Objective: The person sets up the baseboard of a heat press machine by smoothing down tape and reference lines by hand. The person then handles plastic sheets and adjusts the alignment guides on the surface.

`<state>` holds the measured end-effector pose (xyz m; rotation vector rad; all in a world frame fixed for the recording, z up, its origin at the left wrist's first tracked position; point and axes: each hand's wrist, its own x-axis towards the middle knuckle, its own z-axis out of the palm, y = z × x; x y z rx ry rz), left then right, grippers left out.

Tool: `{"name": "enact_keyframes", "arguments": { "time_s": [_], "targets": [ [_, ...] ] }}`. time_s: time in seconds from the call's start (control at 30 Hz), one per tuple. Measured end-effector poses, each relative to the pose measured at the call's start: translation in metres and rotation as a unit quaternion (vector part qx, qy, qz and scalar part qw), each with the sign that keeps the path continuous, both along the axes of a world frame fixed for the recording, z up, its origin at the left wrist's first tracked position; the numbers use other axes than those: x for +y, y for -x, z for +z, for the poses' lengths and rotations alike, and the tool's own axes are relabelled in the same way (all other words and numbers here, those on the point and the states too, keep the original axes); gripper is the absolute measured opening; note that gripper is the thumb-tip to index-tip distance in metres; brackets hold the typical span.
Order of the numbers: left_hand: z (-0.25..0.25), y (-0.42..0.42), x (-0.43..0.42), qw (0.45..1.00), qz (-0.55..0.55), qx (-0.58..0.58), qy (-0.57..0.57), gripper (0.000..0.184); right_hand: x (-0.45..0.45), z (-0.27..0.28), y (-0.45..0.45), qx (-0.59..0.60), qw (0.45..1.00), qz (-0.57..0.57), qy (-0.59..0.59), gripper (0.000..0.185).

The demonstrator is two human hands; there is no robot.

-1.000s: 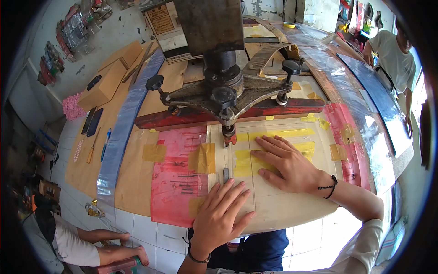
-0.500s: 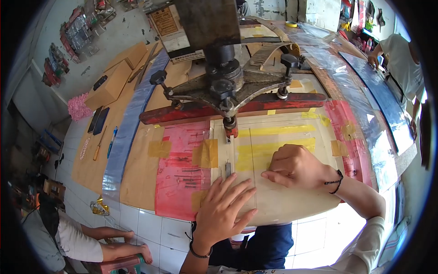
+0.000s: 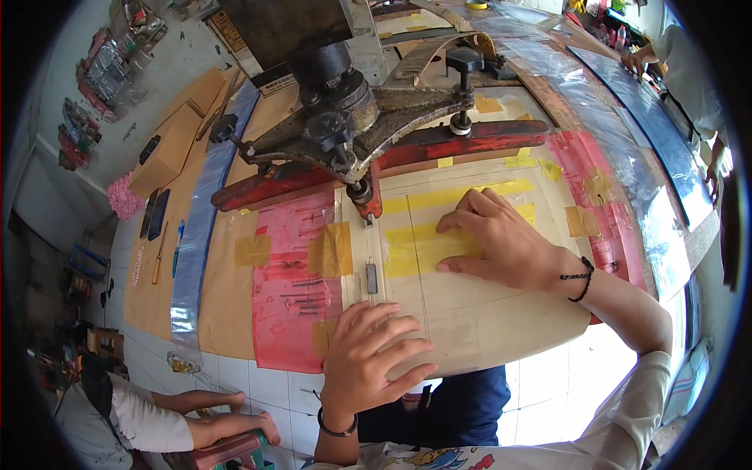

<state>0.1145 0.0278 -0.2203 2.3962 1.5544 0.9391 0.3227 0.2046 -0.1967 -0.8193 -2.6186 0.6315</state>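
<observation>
- While the L hand [image 3: 372, 352] lies at the near edge of the cream sheet [image 3: 501, 313], the R hand [image 3: 497, 235] is arched over the yellow tape strips [image 3: 401, 254].
- L hand: fingers splayed, slightly bent, relaxed; no obj. seen in grasp. Palm contact: can't tell.
- R hand: fingers curled, thumb apart from index; no obj. seen pinched. Fingertip pressure: can't tell. Black braided bracelet [image 3: 577, 279] at wrist.
- Cream sheet loc.: directly in front of person, nr. side of the three-armed metal bracket [image 3: 407, 110]; pencil lines on face.
- Small grey plate [image 3: 371, 278]: on sheet, betw. L fingertips and bracket's red foot [image 3: 368, 208].
- Red bar [image 3: 501, 140]: crosswise under bracket, twd. far part of sheet.
- Pink film [image 3: 290, 305]: L of sheet, dark marks, brown tape [image 3: 337, 249] at join.
- Far L: clear plastic strip [image 3: 200, 227], screwdriver [image 3: 159, 254], blue pen [image 3: 178, 243].
- Far R: co-worker's hand [image 3: 633, 64] at edge of blue panel [image 3: 642, 125].
</observation>
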Motion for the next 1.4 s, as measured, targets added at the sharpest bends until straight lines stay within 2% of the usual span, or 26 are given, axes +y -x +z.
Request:
{"name": "enact_keyframes", "arguments": {
  "time_s": [0.17, 0.27, 0.37, 0.43, 0.47, 0.57, 0.6, 0.7, 0.73, 0.87, 0.97, 1.07, 1.17, 1.27, 1.37, 1.4],
  "targets": [
    [0.001, -0.001, 0.002, 1.0, 0.002, -0.017, -0.005, 0.03, 0.0, -0.008, -0.002, 0.037, 0.999, 0.032, -0.017, 0.035],
    [0.002, 0.0, 0.002, 1.0, 0.0, -0.026, -0.003, 0.038, 0.0, -0.007, -0.001, 0.053, 0.997, 0.062, 0.013, 0.029],
    [0.008, 0.002, 0.001, 0.998, 0.011, -0.06, 0.0, 0.047, -0.002, -0.009, 0.002, 0.182, 0.957, 0.076, 0.212, 0.031],
    [0.013, 0.005, -0.001, 0.992, 0.044, -0.115, -0.008, 0.052, -0.007, -0.002, 0.003, 0.219, 0.949, 0.074, 0.214, 0.036],
    [0.016, 0.008, 0.001, 0.993, 0.065, -0.091, -0.047, 0.058, -0.01, 0.001, 0.003, 0.237, 0.944, 0.071, 0.216, 0.038],
    [0.033, -0.006, 0.015, 0.953, 0.14, -0.267, -0.002, 0.065, -0.018, 0.015, 0.0, 0.242, 0.927, 0.058, 0.28, 0.048],
    [0.037, -0.008, 0.025, 0.949, 0.108, -0.297, -0.003, 0.056, -0.019, 0.016, 0.0, 0.248, 0.921, 0.061, 0.293, 0.05],
    [0.043, -0.006, 0.043, 0.909, 0.084, -0.381, 0.148, 0.038, -0.018, 0.015, -0.001, 0.261, 0.91, 0.066, 0.314, 0.053],
    [0.039, -0.006, 0.051, 0.905, 0.065, -0.4, 0.13, 0.025, -0.017, 0.014, -0.001, 0.263, 0.911, 0.064, 0.312, 0.053],
    [0.036, 0.007, 0.062, 0.894, 0.036, -0.432, 0.118, 0.018, -0.012, 0.007, 0.0, 0.274, 0.916, 0.083, 0.28, 0.043],
    [0.036, 0.005, 0.062, 0.877, 0.018, -0.467, 0.112, 0.016, -0.016, 0.006, 0.003, 0.312, 0.884, 0.075, 0.339, 0.028],
    [0.028, 0.01, 0.063, 0.883, -0.029, -0.462, 0.08, 0.015, -0.009, -0.005, 0.001, 0.288, 0.913, 0.094, 0.273, 0.019],
    [0.026, 0.016, 0.062, 0.869, -0.06, -0.482, 0.1, 0.014, -0.011, -0.005, 0.002, 0.287, 0.917, 0.055, 0.27, 0.014],
    [0.024, 0.009, 0.062, 0.906, 0.001, -0.415, 0.079, 0.01, -0.011, 0.0, 0.0, 0.293, 0.934, 0.086, 0.188, 0.017],
    [0.026, 0.004, 0.064, 0.903, 0.028, -0.421, 0.08, 0.013, -0.006, -0.001, -0.001, 0.325, 0.917, 0.097, 0.208, 0.021],
    [0.028, 0.004, 0.064, 0.9, 0.034, -0.426, 0.092, 0.014, -0.007, -0.001, 0.0, 0.304, 0.926, 0.073, 0.213, 0.02]
  ]
}}
